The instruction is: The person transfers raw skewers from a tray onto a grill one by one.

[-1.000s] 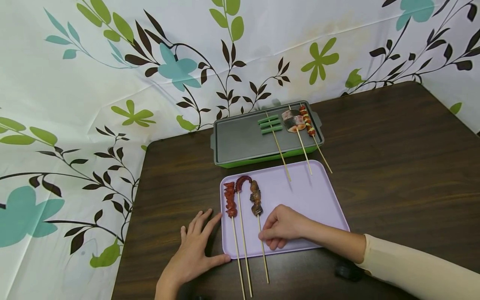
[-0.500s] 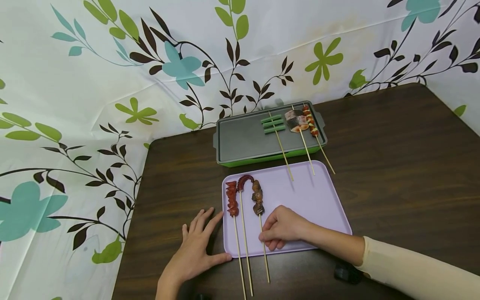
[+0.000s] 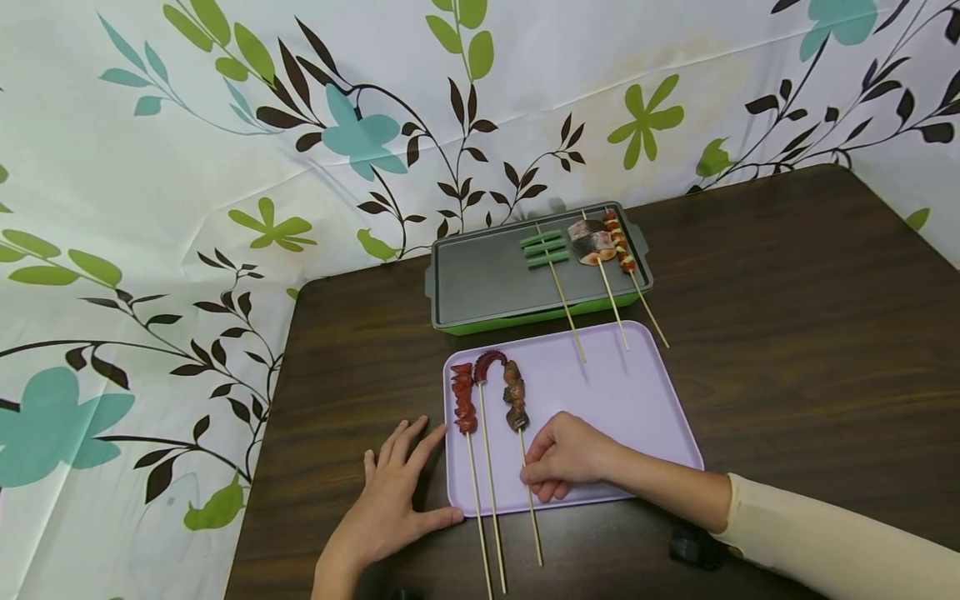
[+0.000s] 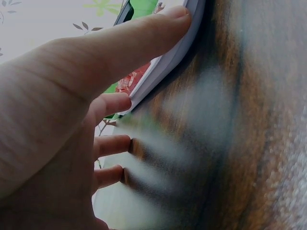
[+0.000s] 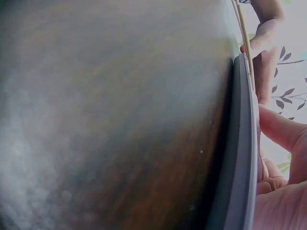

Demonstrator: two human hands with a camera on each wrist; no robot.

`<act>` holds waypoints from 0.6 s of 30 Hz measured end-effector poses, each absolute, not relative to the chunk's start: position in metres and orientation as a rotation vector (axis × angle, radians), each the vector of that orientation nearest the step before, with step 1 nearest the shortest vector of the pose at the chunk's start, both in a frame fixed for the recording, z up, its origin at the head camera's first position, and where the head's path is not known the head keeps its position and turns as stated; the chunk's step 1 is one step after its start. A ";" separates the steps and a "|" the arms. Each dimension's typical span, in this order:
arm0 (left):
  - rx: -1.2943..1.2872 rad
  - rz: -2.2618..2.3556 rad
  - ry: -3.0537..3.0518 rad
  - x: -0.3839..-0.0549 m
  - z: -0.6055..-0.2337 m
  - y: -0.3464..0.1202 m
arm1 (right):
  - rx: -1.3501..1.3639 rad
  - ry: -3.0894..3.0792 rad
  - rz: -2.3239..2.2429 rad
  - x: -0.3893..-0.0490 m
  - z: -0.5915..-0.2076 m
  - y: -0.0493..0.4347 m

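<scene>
On the lavender tray (image 3: 622,417) lie three skewers: red pieces (image 3: 464,404), a curled octopus tentacle (image 3: 491,358), and browned meat chunks (image 3: 515,396). My right hand (image 3: 566,458) pinches the stick of the browned-meat skewer between thumb and forefinger, low over the tray. To the left, my left hand (image 3: 390,500) has its fingers spread, with thumb and forefinger at the tray's left edge. The left wrist view shows the thumb (image 4: 144,36) by the tray rim. In the right wrist view the tray edge (image 5: 247,182) partly hides the right hand (image 5: 283,206).
Behind the tray stands a green grill box with a grey plate (image 3: 480,283). On it rest a green vegetable skewer (image 3: 545,248), a fish skewer (image 3: 591,242) and a red-and-white skewer (image 3: 618,242); their sticks overhang the front. A patterned cloth (image 3: 525,100) hangs behind the dark wooden table (image 3: 787,333).
The view shifts slightly. The lower end of the browned-meat skewer's stick moves a little to the right with the right hand. My left hand stays at the tray edge.
</scene>
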State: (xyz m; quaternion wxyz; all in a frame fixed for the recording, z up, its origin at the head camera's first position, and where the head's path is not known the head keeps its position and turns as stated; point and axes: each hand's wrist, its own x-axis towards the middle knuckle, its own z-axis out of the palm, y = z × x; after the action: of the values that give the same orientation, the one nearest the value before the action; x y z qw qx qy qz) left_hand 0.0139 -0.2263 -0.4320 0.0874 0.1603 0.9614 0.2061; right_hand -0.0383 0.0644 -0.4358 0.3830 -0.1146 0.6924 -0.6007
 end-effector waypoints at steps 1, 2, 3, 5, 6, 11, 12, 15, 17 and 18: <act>0.478 0.613 2.864 0.014 -0.432 -0.226 | -0.292 1.764 -1.533 -0.038 -0.436 0.065; 0.479 0.611 2.867 0.014 -0.432 -0.226 | -0.290 1.763 -1.533 -0.038 -0.436 0.065; 0.480 0.611 2.868 0.014 -0.432 -0.226 | -0.290 1.763 -1.533 -0.038 -0.436 0.066; 0.481 0.610 2.869 0.014 -0.432 -0.226 | -0.286 1.762 -1.536 -0.038 -0.436 0.067; 0.482 0.609 2.870 0.014 -0.432 -0.226 | -0.284 1.762 -1.536 -0.038 -0.437 0.068; 0.482 0.614 2.869 0.014 -0.432 -0.226 | -0.288 1.769 -1.540 -0.038 -0.437 0.072; 0.480 0.617 2.868 0.014 -0.432 -0.226 | -0.289 1.770 -1.540 -0.037 -0.437 0.073; 0.474 0.626 2.864 0.014 -0.431 -0.226 | -0.294 1.771 -1.547 -0.037 -0.438 0.076; 0.470 0.630 2.857 0.014 -0.431 -0.226 | -0.293 1.768 -1.556 -0.037 -0.439 0.078; 0.467 0.630 2.856 0.014 -0.431 -0.226 | -0.296 1.768 -1.558 -0.036 -0.439 0.079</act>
State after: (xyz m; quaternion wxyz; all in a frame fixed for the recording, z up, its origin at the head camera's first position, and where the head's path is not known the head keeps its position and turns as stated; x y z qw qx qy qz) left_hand 0.0142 -0.2256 -0.4313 0.0897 0.1570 0.9604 0.2120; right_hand -0.0365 0.0790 -0.4388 0.3740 -0.1154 0.6903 -0.6085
